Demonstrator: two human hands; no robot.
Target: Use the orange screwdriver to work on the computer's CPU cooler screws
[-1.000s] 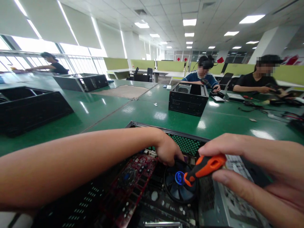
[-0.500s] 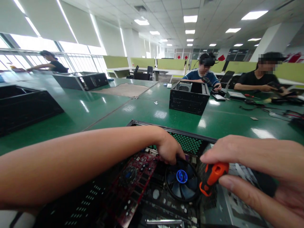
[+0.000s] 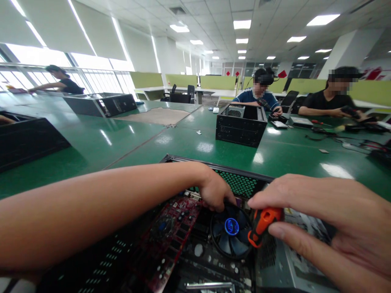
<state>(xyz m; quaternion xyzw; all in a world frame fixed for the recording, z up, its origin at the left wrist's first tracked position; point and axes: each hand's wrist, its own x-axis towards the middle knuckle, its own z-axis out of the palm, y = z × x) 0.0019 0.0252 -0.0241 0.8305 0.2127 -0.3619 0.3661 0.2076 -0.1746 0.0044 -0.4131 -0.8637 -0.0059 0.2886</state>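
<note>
An open computer case lies in front of me. Inside it, my left hand reaches in with curled fingers at the far rim of a black CPU cooler fan with a blue hub. Its fingertips are hidden behind the fan. My right hand grips an orange and black screwdriver between thumb and fingers, its handle tilted beside the fan's right edge. The screwdriver's shaft cannot be seen. Left of the fan stands a red circuit board.
On the case's right side sits a grey metal power supply. Across the green table stand another black case, one at far left and one farther back. Cables lie at right. Several people work around the table.
My right hand and the screwdriver have shifted slightly left, closer to the fan. The left hand stays at the fan's rim. The view has turned a little.
</note>
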